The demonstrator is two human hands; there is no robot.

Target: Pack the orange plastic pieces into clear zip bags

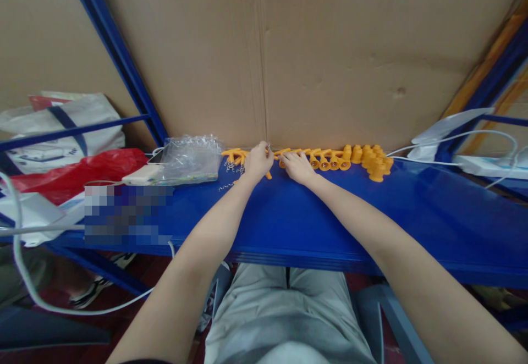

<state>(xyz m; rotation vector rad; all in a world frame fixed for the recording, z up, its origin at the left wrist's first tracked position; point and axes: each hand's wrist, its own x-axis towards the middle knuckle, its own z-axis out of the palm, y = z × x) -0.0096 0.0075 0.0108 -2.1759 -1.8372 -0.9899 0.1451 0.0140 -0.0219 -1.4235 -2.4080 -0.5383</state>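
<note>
Left hand [258, 161] pinches small metal piece, fingers closed; right hand [297, 166] rests curled on orange plastic parts [330, 160], row running left-right along cardboard wall [330, 50], mostly right of fingers, on blue tabletop [371, 215].

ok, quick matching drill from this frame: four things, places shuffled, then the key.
Things:
1. left hand
2. right hand
3. clear plastic bag
4. red plastic bag

Places:
A. far left, beyond the blue shelf's left end
B. on the row of orange plastic parts, right of the other hand
C. on the shelf, just left of the orange row
D. at the row's left part, a small metal piece in its fingers

Pairs: 1-D, 2-B, 3-C, 4-A
</note>
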